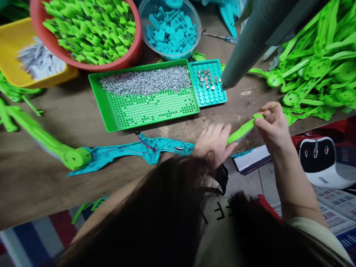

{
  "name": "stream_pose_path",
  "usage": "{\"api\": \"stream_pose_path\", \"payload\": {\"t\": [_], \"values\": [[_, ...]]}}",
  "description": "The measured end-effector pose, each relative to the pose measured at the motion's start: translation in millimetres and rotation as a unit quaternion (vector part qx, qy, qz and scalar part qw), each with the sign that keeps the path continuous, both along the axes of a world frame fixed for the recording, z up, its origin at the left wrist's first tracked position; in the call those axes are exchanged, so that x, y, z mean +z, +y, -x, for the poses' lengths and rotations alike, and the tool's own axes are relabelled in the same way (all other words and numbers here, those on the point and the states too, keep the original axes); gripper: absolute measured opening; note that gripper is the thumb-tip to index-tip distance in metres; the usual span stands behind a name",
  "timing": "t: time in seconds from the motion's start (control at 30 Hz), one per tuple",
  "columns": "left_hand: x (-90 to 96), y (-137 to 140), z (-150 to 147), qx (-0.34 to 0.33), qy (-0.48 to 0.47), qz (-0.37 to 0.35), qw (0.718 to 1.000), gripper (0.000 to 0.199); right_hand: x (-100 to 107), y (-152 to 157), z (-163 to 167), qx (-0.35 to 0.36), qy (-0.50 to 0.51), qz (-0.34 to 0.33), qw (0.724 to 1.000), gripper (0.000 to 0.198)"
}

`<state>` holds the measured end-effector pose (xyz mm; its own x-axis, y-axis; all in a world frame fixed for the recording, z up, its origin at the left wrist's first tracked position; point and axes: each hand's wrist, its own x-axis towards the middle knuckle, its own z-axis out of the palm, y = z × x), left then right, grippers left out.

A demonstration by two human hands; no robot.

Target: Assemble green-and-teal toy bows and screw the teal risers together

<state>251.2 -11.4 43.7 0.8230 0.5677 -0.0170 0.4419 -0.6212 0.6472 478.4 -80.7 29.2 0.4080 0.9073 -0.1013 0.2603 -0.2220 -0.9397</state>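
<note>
A long turquoise plastic shell (128,148) lies along the table's near edge, with thin red and dark wires and a small metal spring-like part (179,148) in it. At its left end sits a lime-green plastic arm (46,135) with a round hub. Another lime-green plastic arm (241,132) is at the right end. My left hand (213,142) is closed over the inner end of this arm, covering the shell's right end. My right hand (272,124) pinches the arm's outer end near a small round green disc (258,116).
Behind the shell stand a green tray (155,105) of small screws and a turquoise tray (207,87) of metal caps. Farther back are a red tub (136,48), a clear bowl (198,26) and a yellow bin (8,37). A grey power-tool shaft (244,55) hangs down; green parts (319,66) pile up right.
</note>
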Motion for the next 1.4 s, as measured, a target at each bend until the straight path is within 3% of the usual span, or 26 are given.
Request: {"api": "stream_pose_path", "payload": {"t": [0.07,0.17,0.27,0.33,0.4,0.53,0.63,0.73,0.9,1.07,1.17,1.4], "values": [[8.2,13.2,-20.4,-0.053,0.034,0.129,0.99,0.031,8.1,-2.8,7.0,-0.028,0.011,-0.048,0.998,0.045],[10.4,23.1,-32.5,-0.101,0.012,0.203,0.974,0.027,12.0,-6.2,14.8,-0.05,0.098,-0.085,0.99,0.047],[8.2,22.2,-31.2,-0.089,-0.016,0.196,0.976,0.024,5.3,-7.7,22.8,0.055,0.159,-0.01,0.986,0.047],[7.6,20.5,-29.0,-0.083,-0.017,0.192,0.978,0.027,-0.4,-7.4,30.0,0.102,0.16,0.016,0.982,0.032],[8.6,21.0,-26.3,-0.085,-0.008,0.184,0.979,0.03,-4.2,-6.7,36.7,0.094,0.161,-0.005,0.982,0.017],[14.1,28.7,-14.2,-0.135,0.04,0.169,0.975,0.029,-6.0,-7.3,40.5,0.078,0.162,-0.049,0.983,0.01],[16.1,31.9,-3.3,-0.159,0.076,0.154,0.972,0.024,-5.9,-9.6,41.1,0.098,0.149,-0.043,0.983,0.019],[12.1,28.3,2.2,-0.154,0.053,0.134,0.978,0.02,-6.1,-10.4,50.1,0.143,0.148,-0.008,0.979,0.029],[6.5,26.3,7.0,-0.148,0.031,0.108,0.983,0.028,-9.2,-10.0,65.0,0.126,0.119,-0.06,0.983,0.015],[17.7,38.9,18.5,-0.202,0.138,0.076,0.967,0.033,-15.1,-14.8,66.3,0.125,0.133,-0.062,0.981,0.023],[20.2,37.6,23.0,-0.199,0.123,0.07,0.97,0.029,-17.7,-18.4,75.8,0.152,0.156,-0.054,0.974,0.031],[14.6,25.1,26.0,-0.182,0.099,0.042,0.977,0.026,-18.8,-19.1,93.3,0.132,0.087,-0.126,0.979,0.016]]}}
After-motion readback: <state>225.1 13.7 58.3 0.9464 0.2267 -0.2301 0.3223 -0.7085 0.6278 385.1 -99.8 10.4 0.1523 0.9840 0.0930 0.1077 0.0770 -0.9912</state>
